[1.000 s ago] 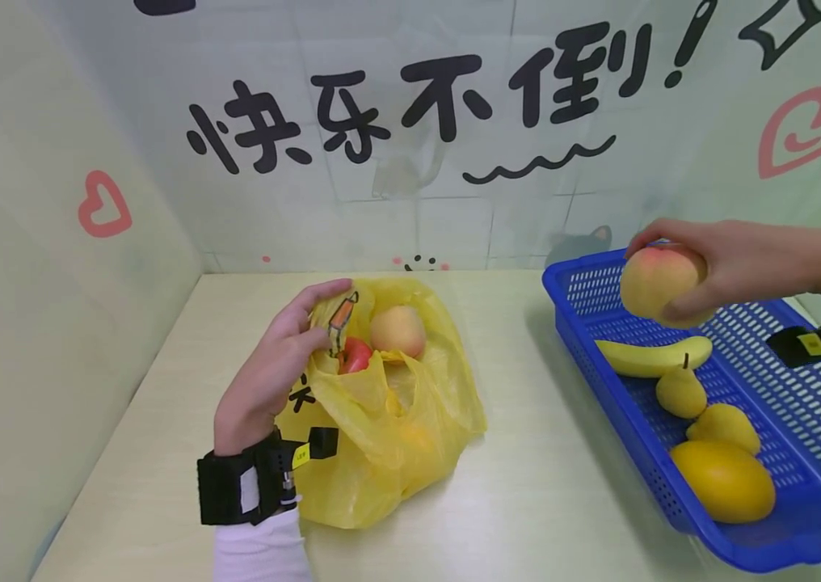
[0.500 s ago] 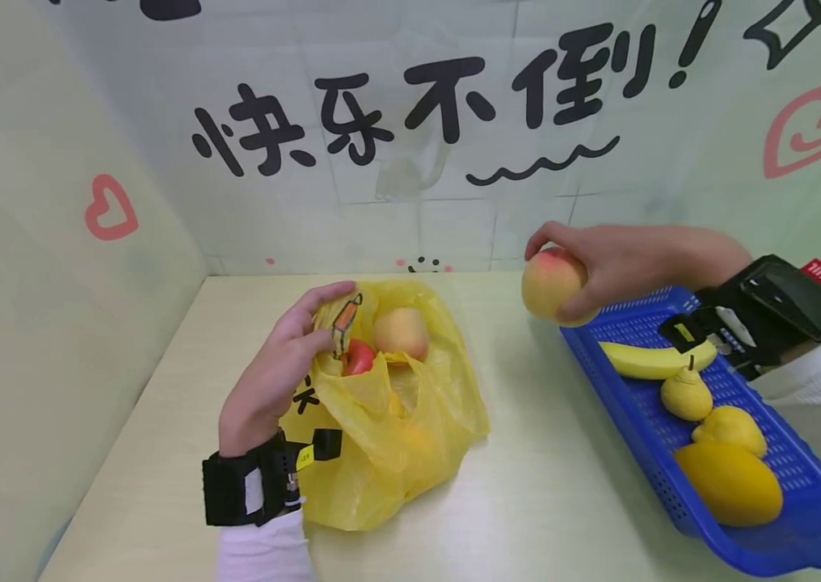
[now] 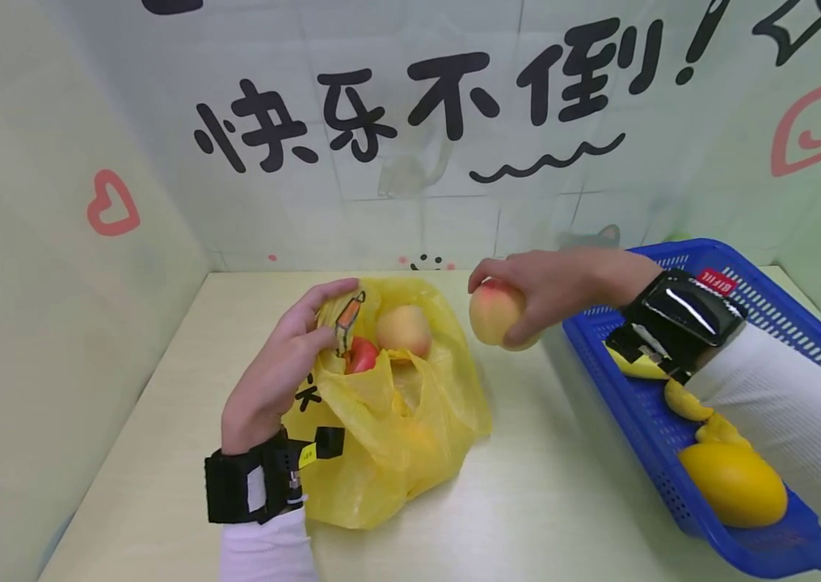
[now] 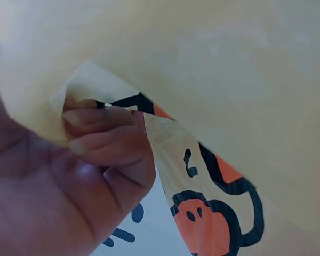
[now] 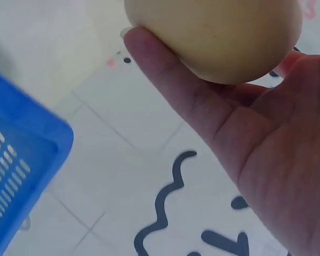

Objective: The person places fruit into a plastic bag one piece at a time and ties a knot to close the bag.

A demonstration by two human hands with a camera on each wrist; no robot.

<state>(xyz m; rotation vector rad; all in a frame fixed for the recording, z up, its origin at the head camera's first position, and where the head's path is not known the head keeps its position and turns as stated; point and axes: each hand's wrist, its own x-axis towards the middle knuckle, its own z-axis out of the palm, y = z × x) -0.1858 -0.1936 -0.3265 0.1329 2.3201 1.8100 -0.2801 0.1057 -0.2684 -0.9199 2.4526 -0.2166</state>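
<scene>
My left hand [image 3: 283, 356] pinches the rim of a yellow plastic bag [image 3: 381, 461], its curled fingers [image 4: 112, 138] on the film in the left wrist view. The bag's mouth gapes upward. Inside show a pale peach [image 3: 403, 330] and a red apple [image 3: 362, 356]; more yellowish shapes show dimly through the film. To the right of the bag, above the table, my right hand [image 3: 549, 287] grips another peach [image 3: 495, 311], yellow with a pink blush. In the right wrist view the thumb lies along this peach [image 5: 218, 37].
A blue perforated basket [image 3: 621, 436] stands at the right, partly under my right forearm. It holds a banana [image 3: 639, 365], a pear [image 3: 685, 400], a lumpy yellow fruit [image 3: 722, 431] and a large orange-yellow mango [image 3: 734, 485]. Printed walls close off the back and left of the table [image 3: 527, 485].
My right hand has carried the peach leftward from over the basket to near the bag. The left hand still holds the bag's rim in the same place.
</scene>
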